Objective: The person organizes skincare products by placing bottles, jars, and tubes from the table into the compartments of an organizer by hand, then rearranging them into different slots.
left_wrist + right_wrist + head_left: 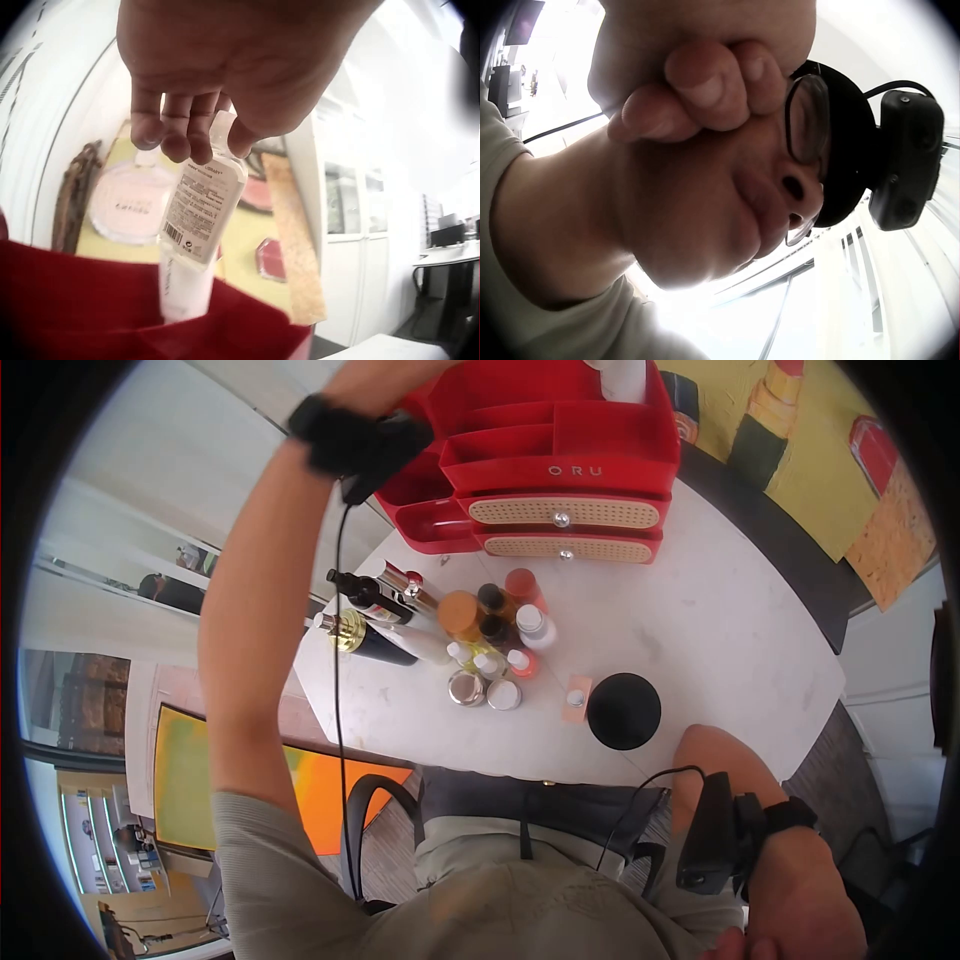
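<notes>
My left hand (pixel 240 67) pinches a clear bottle (pixel 202 214) near its top with thumb and fingertips. The bottle is slightly tilted, with a printed label and barcode facing the camera. It overlaps a white container (pixel 184 292) that stands behind the rim of the red organizer (pixel 247 319). In the head view the upper frame edge cuts off most of this hand, above the red organizer (pixel 560 478). My right hand (pixel 705 75) is raised close to the person's face, fingers curled in, with nothing visible in them.
On the white table (pixel 720 600), several cosmetic bottles (pixel 490 625) cluster left of centre, with a black-capped dark bottle (pixel 370 597) at their left. A black round container (pixel 624 711) and a small pale packet (pixel 576 699) lie nearer the front. Camera cables run along both arms.
</notes>
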Tool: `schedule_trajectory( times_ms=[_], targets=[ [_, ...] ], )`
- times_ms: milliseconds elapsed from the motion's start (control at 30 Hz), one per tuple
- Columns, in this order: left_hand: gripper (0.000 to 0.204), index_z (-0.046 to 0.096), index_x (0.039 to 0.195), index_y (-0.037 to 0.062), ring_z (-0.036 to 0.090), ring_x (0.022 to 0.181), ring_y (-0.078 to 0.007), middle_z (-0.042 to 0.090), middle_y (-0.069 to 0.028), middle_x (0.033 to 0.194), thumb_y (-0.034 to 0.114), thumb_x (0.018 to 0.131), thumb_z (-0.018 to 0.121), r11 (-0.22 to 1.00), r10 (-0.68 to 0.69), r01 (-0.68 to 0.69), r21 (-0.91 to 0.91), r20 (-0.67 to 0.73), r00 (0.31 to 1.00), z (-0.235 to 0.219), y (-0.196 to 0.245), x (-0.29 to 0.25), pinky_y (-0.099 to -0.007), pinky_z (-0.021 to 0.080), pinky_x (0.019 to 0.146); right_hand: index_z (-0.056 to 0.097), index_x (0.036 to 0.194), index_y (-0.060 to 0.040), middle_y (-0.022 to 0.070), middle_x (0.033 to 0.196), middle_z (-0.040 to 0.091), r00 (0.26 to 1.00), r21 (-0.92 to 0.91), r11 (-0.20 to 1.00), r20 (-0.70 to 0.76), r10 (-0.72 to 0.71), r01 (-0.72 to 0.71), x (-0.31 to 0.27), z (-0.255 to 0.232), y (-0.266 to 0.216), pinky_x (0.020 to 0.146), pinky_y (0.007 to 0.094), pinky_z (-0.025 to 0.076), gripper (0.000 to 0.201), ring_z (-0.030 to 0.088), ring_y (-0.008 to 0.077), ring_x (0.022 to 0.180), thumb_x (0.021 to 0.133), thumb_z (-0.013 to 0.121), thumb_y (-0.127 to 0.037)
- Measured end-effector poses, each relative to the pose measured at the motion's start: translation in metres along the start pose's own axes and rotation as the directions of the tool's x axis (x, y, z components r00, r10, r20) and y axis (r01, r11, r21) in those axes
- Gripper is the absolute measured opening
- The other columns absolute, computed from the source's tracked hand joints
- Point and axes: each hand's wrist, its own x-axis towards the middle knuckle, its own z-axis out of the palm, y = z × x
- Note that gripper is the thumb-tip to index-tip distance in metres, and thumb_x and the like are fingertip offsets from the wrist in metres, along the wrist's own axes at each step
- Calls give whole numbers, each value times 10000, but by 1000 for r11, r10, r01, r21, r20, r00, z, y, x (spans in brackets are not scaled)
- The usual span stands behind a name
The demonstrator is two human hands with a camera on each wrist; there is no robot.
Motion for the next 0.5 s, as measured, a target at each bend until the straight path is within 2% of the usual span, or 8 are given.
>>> schedule_trajectory(
  times_ms=[133,167,200,233,267,333,467,500],
  targets=[
    [214,599,1194,4,672,825,-125,731,-92,968,59,998,664,905,379,-316,-285,200,904,-21,26,-34,-240,527,701,656,910,63,135,920,698,988,199,976,109,-107,84,-6,5,16,610,195,518,227,686,139,812,922,765,-137],
    [221,607,1154,-14,689,863,-149,732,-88,958,108,988,687,871,198,13,-492,376,905,-19,42,-52,-267,549,733,656,910,63,135,920,698,988,197,977,108,-108,86,-8,10,17,610,195,518,227,686,139,812,922,765,-137],
    [161,674,1056,60,699,798,-287,706,-105,940,158,928,669,976,198,-153,-157,329,923,-16,59,-72,-389,562,728,662,903,51,129,916,697,998,269,962,40,42,-51,-10,14,14,628,205,526,200,685,140,824,898,774,-114],
    [288,661,1142,49,664,754,-147,722,-87,955,191,918,772,982,137,-62,-180,444,886,-6,65,-81,-290,522,666,667,897,40,123,911,696,980,350,920,-16,196,-178,-12,19,10,647,216,534,177,683,141,836,873,783,-91],
    [293,612,1145,54,687,777,-225,705,-113,923,169,917,757,974,144,-27,-224,524,839,4,68,-93,-319,531,684,667,897,40,123,911,696,981,350,920,-15,194,-177,-11,31,2,647,216,534,177,683,141,836,873,783,-91],
    [267,602,1101,65,693,795,-314,698,-126,911,147,896,753,980,192,-137,-146,493,848,31,68,-121,-367,535,665,661,790,0,94,818,689,768,384,841,-375,518,-380,-4,52,-15,608,228,526,135,675,139,764,818,785,-44],
    [261,604,1067,79,685,841,-336,699,-121,929,170,880,761,988,156,-126,-93,558,815,57,66,-152,-408,520,722,626,689,-42,72,729,672,888,436,848,-197,416,-301,0,44,-3,530,219,484,188,656,133,669,817,762,-58],
    [269,606,1059,79,677,861,-318,695,-111,931,196,877,766,986,164,-156,-64,584,795,62,62,-158,-404,504,765,602,653,-59,52,676,652,725,339,844,-437,532,-416,12,63,-15,495,217,453,228,637,126,616,832,740,-91]
  ],
)
